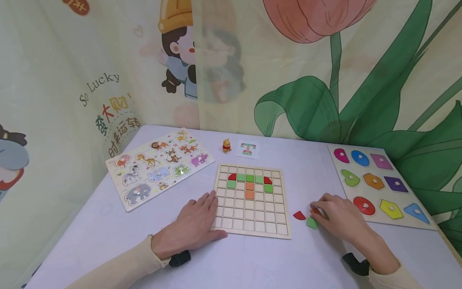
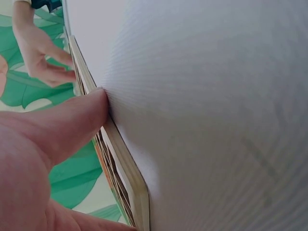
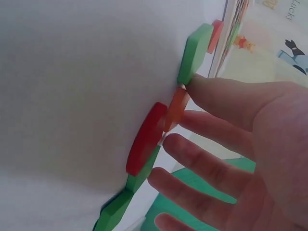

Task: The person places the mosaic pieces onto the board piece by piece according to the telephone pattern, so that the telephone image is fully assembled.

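Note:
A wooden grid board (image 1: 252,234) lies in the middle of the table. Red, green and orange pieces fill some of its upper cells. My left hand (image 1: 193,224) rests at the board's left edge with fingers extended, its thumb touching the near edge, as the left wrist view shows too. To the right of the board, my right hand (image 1: 337,216) pinches an orange tile (image 3: 176,108) between thumb and index finger. Close around it lie a green tile (image 1: 312,223) and a red quarter-round piece (image 1: 299,215). In the right wrist view another red piece (image 3: 147,139) and more green pieces (image 3: 115,210) show near the fingertips.
A peg puzzle with animals (image 1: 159,176) lies at the left, and one with coloured shapes (image 1: 373,200) at the right. Behind the board are a small bear figure (image 1: 226,145) and a pattern card (image 1: 248,149). Printed curtains (image 1: 223,112) hang beyond the table.

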`<state>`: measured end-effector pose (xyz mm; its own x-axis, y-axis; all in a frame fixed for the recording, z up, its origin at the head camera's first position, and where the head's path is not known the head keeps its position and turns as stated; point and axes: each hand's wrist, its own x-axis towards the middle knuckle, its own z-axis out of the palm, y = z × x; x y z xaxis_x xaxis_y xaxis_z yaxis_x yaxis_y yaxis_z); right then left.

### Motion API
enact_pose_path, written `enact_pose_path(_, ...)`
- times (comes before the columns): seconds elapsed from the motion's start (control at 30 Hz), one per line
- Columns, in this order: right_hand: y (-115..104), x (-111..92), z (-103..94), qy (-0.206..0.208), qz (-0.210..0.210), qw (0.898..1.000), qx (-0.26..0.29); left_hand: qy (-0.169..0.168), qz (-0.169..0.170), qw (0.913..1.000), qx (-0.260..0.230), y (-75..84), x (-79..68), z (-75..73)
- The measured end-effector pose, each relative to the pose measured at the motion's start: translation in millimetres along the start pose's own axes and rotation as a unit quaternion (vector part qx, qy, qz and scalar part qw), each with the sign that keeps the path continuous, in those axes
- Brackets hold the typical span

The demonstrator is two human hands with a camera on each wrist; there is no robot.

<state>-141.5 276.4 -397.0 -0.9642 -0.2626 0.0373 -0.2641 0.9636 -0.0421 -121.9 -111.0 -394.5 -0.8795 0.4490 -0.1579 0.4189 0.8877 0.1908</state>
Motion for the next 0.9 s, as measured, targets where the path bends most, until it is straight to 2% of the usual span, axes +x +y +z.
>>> enact_pose_path(0.27, -0.6, -6.1, 2.1, 0.007, 0.005, 1.000, 0.004, 0.006, 0.002, 1.0000, -0.001, -0.5, 0.0, 0.3)
enact_pose_path(0.6, -0.2, -6.4, 4.3, 0.005, 0.038, 0.999, 0.016, 0.005, 0.003, 1.0000, -0.001, -0.1, -0.1, 0.3)
enact_pose_path(0.9, -2.0, -4.6, 3.4, 0.009, 0.021, 1.000, 0.006, 0.003, 0.003, 1.0000, 0.000, 0.0, 0.4, 0.1)
